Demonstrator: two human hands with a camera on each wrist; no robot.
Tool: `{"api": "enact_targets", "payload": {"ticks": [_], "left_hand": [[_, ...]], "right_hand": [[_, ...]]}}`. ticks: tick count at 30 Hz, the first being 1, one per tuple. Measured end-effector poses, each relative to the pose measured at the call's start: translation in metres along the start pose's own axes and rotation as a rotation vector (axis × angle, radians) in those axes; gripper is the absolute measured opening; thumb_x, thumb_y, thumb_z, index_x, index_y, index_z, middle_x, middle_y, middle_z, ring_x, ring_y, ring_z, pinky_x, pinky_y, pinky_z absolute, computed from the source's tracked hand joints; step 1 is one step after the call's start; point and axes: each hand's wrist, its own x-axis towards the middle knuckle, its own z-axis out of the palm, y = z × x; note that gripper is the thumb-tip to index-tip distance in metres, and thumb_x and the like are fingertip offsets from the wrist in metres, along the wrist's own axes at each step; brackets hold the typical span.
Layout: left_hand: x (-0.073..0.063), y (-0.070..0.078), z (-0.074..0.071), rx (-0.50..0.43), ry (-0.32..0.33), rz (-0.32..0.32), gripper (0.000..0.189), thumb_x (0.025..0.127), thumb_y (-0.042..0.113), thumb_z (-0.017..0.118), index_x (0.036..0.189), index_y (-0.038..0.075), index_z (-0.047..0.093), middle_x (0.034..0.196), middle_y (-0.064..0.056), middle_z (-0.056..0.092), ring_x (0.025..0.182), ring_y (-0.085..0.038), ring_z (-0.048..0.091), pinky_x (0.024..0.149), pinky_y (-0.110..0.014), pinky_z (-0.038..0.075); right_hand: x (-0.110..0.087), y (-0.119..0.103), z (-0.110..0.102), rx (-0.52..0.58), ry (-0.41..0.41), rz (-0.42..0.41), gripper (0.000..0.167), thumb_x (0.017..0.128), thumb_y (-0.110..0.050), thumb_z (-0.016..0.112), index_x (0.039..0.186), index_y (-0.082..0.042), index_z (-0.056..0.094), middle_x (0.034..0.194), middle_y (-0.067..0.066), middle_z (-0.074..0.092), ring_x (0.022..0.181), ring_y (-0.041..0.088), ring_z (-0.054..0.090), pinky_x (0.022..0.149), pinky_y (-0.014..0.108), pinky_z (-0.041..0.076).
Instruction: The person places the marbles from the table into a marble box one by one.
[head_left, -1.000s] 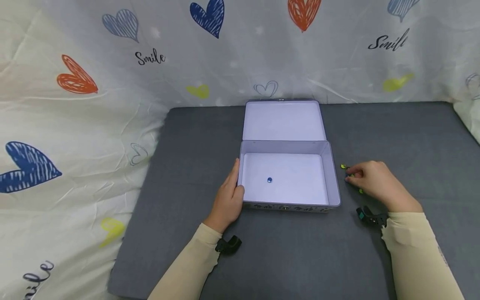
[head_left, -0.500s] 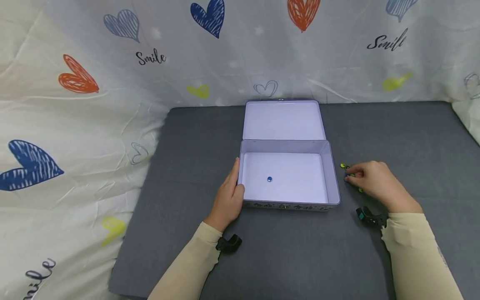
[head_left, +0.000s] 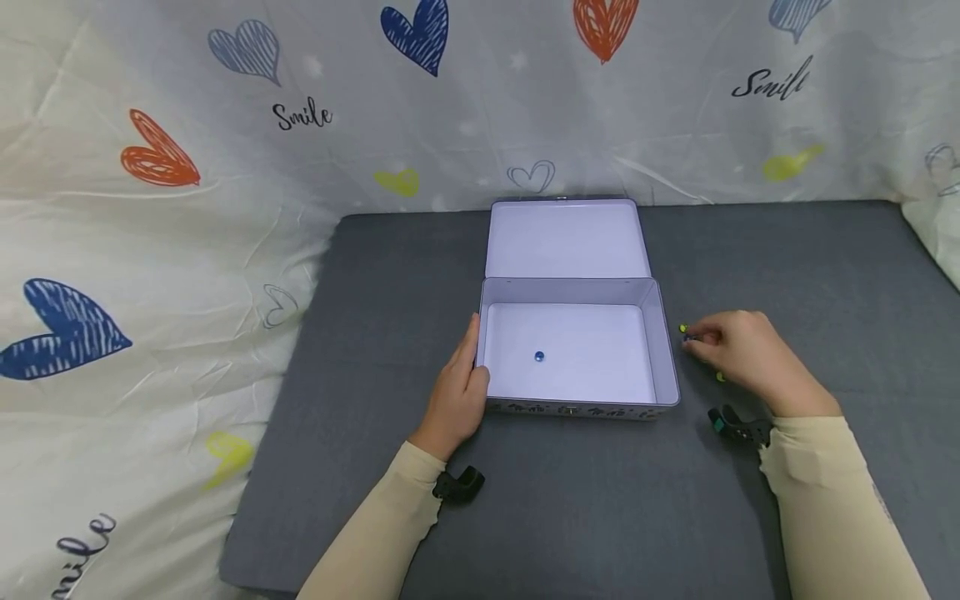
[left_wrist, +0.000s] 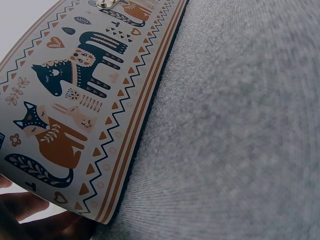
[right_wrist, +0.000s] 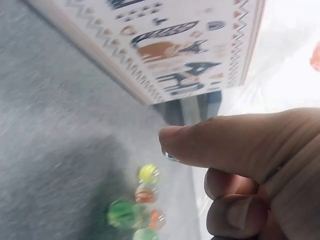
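A lidded tin box (head_left: 573, 408) stands open on the table, its outside printed with animals. One blue marble (head_left: 539, 357) lies on its white floor. My left hand (head_left: 453, 400) rests against the box's left wall, fingers extended along it and thumb near the front corner. To the right of the box, my right hand (head_left: 750, 354) pinches a small marble (right_wrist: 171, 157) between thumb and fingertip, mostly hidden by the thumb. In the right wrist view, a yellow marble (right_wrist: 148, 173), a green marble (right_wrist: 121, 213) and several others lie below that hand.
The raised lid (head_left: 567, 239) leans back behind the box. A grey cloth (head_left: 585, 508) covers the table. A white curtain (head_left: 480, 108) printed with hearts hangs at the back and left. Between hand and table edge lies a yellow-green marble (head_left: 721, 377).
My right hand has shifted slightly left and away from me, lifting a marble from the group. The left hand and the box stay in place.
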Motion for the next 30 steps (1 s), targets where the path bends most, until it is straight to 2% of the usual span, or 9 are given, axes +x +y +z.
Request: {"api": "enact_targets", "payload": {"ticks": [7,14,21,26,30], "left_hand": [[0.000,-0.001,0.001,-0.007,0.000,0.003,0.070,0.101,0.002,0.036,0.168,0.006,0.017,0.175,-0.011,0.020,0.159,-0.013,0.019,0.127,-0.046,0.023],[0.005,-0.001,-0.001,-0.008,0.003,0.023,0.071,0.099,0.001,0.036,0.168,0.005,0.016,0.175,-0.011,0.019,0.160,-0.015,0.018,0.127,-0.046,0.023],[0.003,-0.002,0.000,0.003,0.002,0.007,0.071,0.100,0.001,0.036,0.168,0.007,0.017,0.175,-0.010,0.020,0.159,-0.013,0.019,0.127,-0.045,0.023],[0.002,-0.002,0.000,-0.003,0.003,0.002,0.071,0.100,0.002,0.035,0.168,0.008,0.017,0.175,-0.011,0.020,0.160,-0.018,0.020,0.127,-0.047,0.023],[0.002,-0.002,0.000,-0.004,0.004,0.005,0.071,0.100,0.002,0.035,0.168,0.006,0.017,0.175,-0.009,0.019,0.160,-0.019,0.020,0.127,-0.047,0.023]], "right_hand": [[0.007,-0.013,-0.012,-0.006,-0.004,-0.008,0.021,0.096,-0.011,0.073,0.108,0.006,0.078,0.068,-0.003,0.056,0.060,0.011,0.046,0.059,0.029,0.039],[0.015,-0.029,-0.028,-0.002,0.026,-0.008,0.022,0.096,-0.014,0.074,0.109,0.003,0.079,0.073,-0.001,0.060,0.061,0.012,0.047,0.062,0.029,0.040],[0.027,-0.047,-0.044,0.014,0.033,-0.009,0.024,0.097,-0.015,0.073,0.114,0.002,0.078,0.074,0.003,0.062,0.057,0.016,0.054,0.064,0.028,0.043],[0.036,-0.060,-0.047,0.019,0.037,-0.030,0.023,0.098,-0.016,0.072,0.113,0.000,0.078,0.074,0.004,0.058,0.050,0.017,0.054,0.066,0.027,0.044],[0.045,-0.072,-0.044,0.022,0.044,-0.069,0.020,0.097,-0.013,0.073,0.110,0.001,0.079,0.077,0.006,0.059,0.052,0.018,0.049,0.059,0.029,0.042]]}}
